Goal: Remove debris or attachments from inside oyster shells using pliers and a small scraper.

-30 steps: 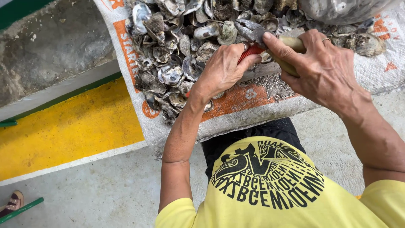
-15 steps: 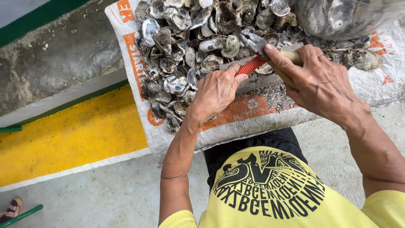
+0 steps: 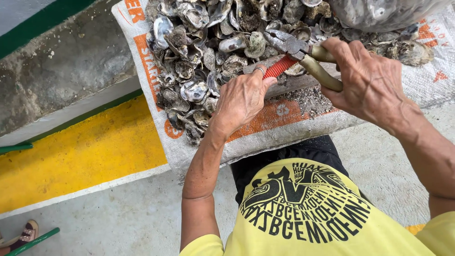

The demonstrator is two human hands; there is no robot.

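My right hand (image 3: 367, 83) is clamped on the grey steel pliers (image 3: 303, 54), left hand (image 3: 241, 97) pinching their red grip. Big heap of grey oyster shells (image 3: 204, 52) on the white woven sack (image 3: 284, 132) looks mostly opened, plenty left though.

We cannot see what our left hand (image 3: 241, 97) presses on; its palm and fingertips cover it. Our right hand (image 3: 367, 78) hides much of the pliers (image 3: 296, 52), so one handle shows only in part. The heap of oyster shells (image 3: 204, 57) runs off the top edge of the frame, as does the clear bag (image 3: 379, 12) at upper right. The woven sack (image 3: 284, 128) is cut off at the right edge. A sandalled foot (image 3: 23, 234) at lower left is mostly out of frame.
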